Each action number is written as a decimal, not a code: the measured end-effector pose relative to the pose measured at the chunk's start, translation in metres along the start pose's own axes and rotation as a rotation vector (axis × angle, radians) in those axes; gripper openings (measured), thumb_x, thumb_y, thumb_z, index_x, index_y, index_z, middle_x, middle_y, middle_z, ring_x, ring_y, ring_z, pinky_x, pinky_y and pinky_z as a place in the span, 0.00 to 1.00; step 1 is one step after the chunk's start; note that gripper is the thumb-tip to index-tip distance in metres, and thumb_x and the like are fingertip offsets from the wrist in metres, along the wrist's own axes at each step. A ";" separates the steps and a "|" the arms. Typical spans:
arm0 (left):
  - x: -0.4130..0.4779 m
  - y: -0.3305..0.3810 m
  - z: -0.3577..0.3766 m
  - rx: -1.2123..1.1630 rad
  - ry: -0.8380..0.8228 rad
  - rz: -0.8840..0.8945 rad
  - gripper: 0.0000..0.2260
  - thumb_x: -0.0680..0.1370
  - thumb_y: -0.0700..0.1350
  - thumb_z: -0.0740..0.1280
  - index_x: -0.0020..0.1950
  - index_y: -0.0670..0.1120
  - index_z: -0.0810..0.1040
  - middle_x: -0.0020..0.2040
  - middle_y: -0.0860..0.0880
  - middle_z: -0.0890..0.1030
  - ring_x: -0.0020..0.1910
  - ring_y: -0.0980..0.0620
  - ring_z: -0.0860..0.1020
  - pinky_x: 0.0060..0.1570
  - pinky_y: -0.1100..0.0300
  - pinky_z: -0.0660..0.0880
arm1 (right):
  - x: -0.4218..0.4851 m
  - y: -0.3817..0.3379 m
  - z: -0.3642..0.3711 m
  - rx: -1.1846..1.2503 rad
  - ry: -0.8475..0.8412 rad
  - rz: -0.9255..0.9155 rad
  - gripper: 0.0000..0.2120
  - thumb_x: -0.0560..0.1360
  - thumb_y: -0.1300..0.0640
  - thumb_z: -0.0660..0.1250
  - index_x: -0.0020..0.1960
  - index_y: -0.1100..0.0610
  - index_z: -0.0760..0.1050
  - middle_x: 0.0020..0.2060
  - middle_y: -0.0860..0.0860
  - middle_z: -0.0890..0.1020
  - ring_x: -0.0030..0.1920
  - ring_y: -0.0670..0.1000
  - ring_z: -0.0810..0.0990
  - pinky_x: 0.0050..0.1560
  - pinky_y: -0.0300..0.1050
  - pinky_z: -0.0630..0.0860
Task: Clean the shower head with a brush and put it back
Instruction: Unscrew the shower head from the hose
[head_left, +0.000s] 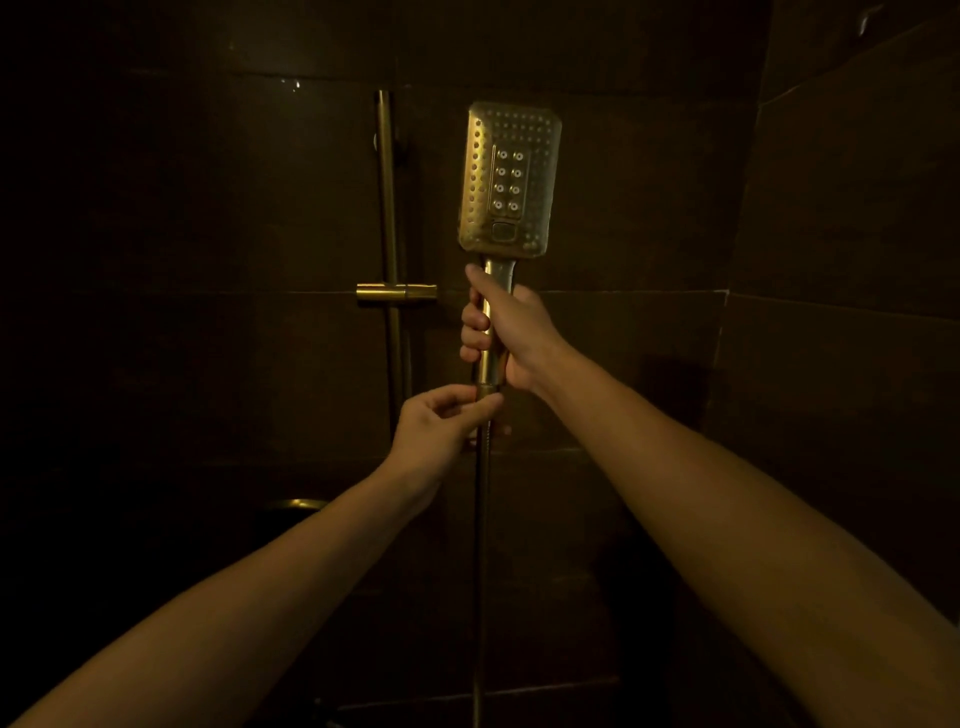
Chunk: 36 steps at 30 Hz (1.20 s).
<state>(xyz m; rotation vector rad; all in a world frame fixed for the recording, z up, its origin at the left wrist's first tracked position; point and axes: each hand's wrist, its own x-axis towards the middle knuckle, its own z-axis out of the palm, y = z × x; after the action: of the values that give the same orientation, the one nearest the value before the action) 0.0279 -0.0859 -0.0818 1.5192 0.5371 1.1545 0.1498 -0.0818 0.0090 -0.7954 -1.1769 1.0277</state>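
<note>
A gold, rectangular shower head (509, 176) stands upright in front of the dark tiled wall, its nozzle face turned toward me. My right hand (511, 332) grips its handle just below the head. My left hand (441, 423) pinches the hose nut (488, 391) at the bottom of the handle. The metal hose (480, 545) hangs straight down from there. No brush is in view.
A gold vertical slide rail (387, 208) is fixed to the wall left of the shower head, with its holder bracket (396, 292) at mid height. A gold fitting (298, 504) shows low on the left. Dark tiles surround everything and the light is dim.
</note>
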 end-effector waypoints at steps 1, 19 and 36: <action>0.000 -0.001 -0.002 -0.007 -0.033 -0.004 0.12 0.77 0.43 0.70 0.58 0.40 0.80 0.46 0.50 0.85 0.47 0.49 0.85 0.46 0.57 0.80 | -0.001 -0.001 0.000 -0.005 -0.009 0.000 0.11 0.80 0.49 0.65 0.44 0.56 0.69 0.27 0.48 0.68 0.25 0.46 0.66 0.28 0.42 0.67; -0.003 0.000 0.011 0.529 0.293 0.190 0.12 0.71 0.50 0.76 0.48 0.48 0.77 0.41 0.51 0.81 0.36 0.59 0.80 0.33 0.70 0.75 | -0.003 0.001 0.004 -0.027 0.022 -0.028 0.12 0.79 0.49 0.65 0.45 0.56 0.70 0.26 0.47 0.69 0.25 0.46 0.66 0.27 0.41 0.68; -0.003 0.009 0.004 0.046 -0.144 0.034 0.11 0.83 0.44 0.59 0.62 0.44 0.77 0.51 0.47 0.84 0.42 0.51 0.81 0.46 0.58 0.79 | -0.002 -0.012 0.005 -0.027 -0.006 -0.039 0.12 0.79 0.49 0.66 0.43 0.56 0.70 0.26 0.48 0.69 0.24 0.46 0.66 0.27 0.41 0.67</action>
<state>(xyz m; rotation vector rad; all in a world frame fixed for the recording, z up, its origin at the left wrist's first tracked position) 0.0279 -0.0931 -0.0748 1.6423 0.4444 1.0549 0.1474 -0.0879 0.0206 -0.7886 -1.2092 0.9847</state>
